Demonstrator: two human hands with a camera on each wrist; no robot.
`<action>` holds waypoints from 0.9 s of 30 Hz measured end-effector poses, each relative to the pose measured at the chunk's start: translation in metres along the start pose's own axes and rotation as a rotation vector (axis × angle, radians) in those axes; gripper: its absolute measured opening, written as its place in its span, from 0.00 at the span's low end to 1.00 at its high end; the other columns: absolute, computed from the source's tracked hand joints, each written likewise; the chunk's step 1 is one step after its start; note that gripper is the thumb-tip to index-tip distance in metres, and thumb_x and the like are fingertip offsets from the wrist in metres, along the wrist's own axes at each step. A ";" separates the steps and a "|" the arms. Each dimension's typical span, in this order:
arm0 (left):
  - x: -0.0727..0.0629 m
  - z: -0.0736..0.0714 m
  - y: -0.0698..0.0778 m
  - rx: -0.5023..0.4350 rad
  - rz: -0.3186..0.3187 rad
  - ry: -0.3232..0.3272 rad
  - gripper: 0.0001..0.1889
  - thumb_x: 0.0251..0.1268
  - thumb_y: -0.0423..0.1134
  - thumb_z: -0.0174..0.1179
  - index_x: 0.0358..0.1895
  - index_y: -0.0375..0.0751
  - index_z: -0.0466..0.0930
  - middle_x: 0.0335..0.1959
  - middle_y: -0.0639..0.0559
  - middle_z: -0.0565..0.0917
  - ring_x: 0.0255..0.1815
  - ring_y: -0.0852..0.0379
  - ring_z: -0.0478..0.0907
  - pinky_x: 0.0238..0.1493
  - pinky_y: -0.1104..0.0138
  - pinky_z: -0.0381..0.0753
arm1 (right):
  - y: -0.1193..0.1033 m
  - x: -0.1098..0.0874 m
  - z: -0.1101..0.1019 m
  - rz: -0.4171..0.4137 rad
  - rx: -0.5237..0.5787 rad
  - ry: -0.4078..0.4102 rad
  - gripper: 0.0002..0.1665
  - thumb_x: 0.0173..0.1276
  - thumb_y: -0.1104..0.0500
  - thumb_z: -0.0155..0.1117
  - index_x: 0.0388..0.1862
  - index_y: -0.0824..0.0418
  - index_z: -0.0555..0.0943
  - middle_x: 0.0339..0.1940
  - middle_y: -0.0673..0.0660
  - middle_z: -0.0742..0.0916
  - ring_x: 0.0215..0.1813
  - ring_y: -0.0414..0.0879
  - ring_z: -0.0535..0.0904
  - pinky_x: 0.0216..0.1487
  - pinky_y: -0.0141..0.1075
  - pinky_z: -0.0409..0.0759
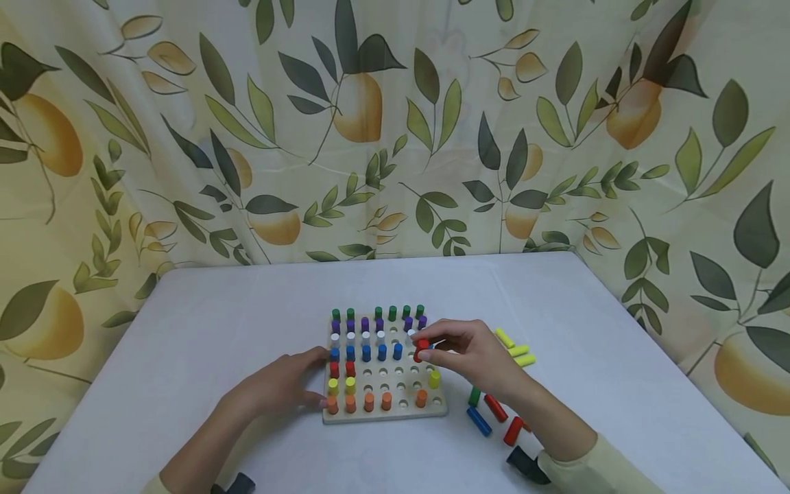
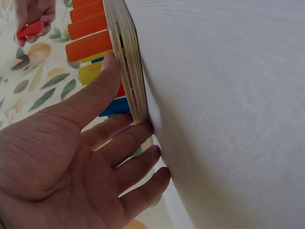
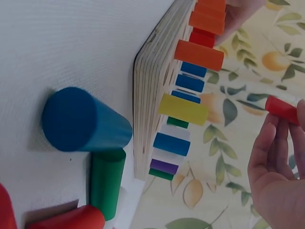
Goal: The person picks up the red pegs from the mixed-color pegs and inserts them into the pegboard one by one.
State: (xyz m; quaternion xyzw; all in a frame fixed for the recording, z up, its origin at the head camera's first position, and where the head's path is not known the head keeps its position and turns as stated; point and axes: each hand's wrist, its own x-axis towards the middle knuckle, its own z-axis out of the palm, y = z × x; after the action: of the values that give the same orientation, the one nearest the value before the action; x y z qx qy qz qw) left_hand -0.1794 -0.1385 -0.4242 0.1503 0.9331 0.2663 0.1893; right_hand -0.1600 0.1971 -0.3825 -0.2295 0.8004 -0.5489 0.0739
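Note:
A wooden pegboard (image 1: 404,414) lies on the table with rows of upright coloured pegs. My left hand (image 1: 274,385) rests against its left side, fingers fairly straight; the thumb (image 2: 97,90) touches the edge beside the orange and yellow pegs. Over the right part of the board, my right hand (image 1: 478,353) pinches a red peg (image 1: 422,348) between thumb and fingertips. That peg (image 3: 282,110) is tilted and raised above the standing pegs in the right wrist view. The red row holds two pegs (image 1: 350,369) at its left, with bare holes to their right.
Loose yellow pegs (image 1: 518,350) lie right of the board, beyond my right forearm. Nearer are a loose blue peg (image 1: 479,421), a green peg (image 1: 474,396) and red pegs (image 1: 496,407), partly under the forearm. A patterned curtain (image 1: 395,178) hangs behind the white table (image 1: 259,295).

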 end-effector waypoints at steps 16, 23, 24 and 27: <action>0.000 0.000 0.002 0.000 -0.006 0.003 0.41 0.55 0.45 0.80 0.73 0.47 0.73 0.71 0.46 0.76 0.73 0.38 0.68 0.66 0.39 0.72 | 0.000 0.005 0.006 -0.034 -0.008 -0.012 0.15 0.74 0.59 0.70 0.57 0.56 0.87 0.54 0.57 0.87 0.52 0.53 0.83 0.55 0.39 0.84; -0.001 -0.001 0.002 0.007 0.000 0.001 0.42 0.53 0.46 0.81 0.73 0.47 0.73 0.71 0.45 0.75 0.73 0.36 0.69 0.64 0.37 0.73 | -0.004 0.012 0.012 -0.049 0.010 -0.022 0.14 0.74 0.60 0.70 0.56 0.59 0.87 0.53 0.56 0.87 0.53 0.53 0.83 0.55 0.39 0.84; 0.000 -0.001 0.002 0.008 0.002 0.001 0.42 0.53 0.46 0.81 0.73 0.47 0.73 0.71 0.45 0.75 0.73 0.36 0.69 0.64 0.37 0.73 | -0.004 0.013 0.013 -0.050 0.011 -0.024 0.14 0.74 0.60 0.70 0.56 0.59 0.87 0.53 0.56 0.87 0.53 0.53 0.83 0.55 0.39 0.84; 0.000 0.000 0.001 0.006 0.009 0.002 0.42 0.53 0.46 0.81 0.72 0.47 0.73 0.71 0.45 0.76 0.73 0.36 0.69 0.64 0.38 0.74 | -0.006 0.016 0.015 -0.045 0.019 -0.028 0.14 0.73 0.60 0.70 0.55 0.58 0.88 0.52 0.55 0.87 0.52 0.52 0.83 0.54 0.39 0.84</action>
State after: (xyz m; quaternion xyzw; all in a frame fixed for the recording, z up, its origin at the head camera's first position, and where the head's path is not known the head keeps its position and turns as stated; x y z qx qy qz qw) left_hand -0.1791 -0.1377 -0.4233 0.1550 0.9333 0.2647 0.1867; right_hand -0.1664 0.1751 -0.3806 -0.2545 0.7886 -0.5548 0.0749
